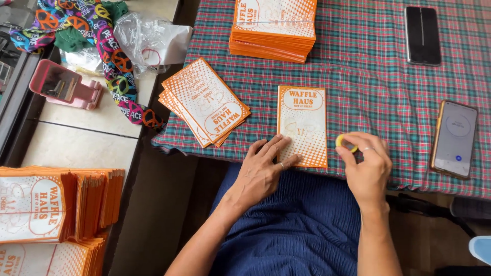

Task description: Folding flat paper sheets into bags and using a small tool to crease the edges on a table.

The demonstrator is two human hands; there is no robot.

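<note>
Left hand lies flat on one orange card; right hand pinches one yellow ring; two phones.

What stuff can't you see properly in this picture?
Head view:
- Yellow ring: partly covered by right hand fingers.
- Paper bag: lower left corner under left hand.
- Top stack: cut off by upper edge.
- Pink box: contents too small.
- Blue shoe: cut off at right edge.
</note>
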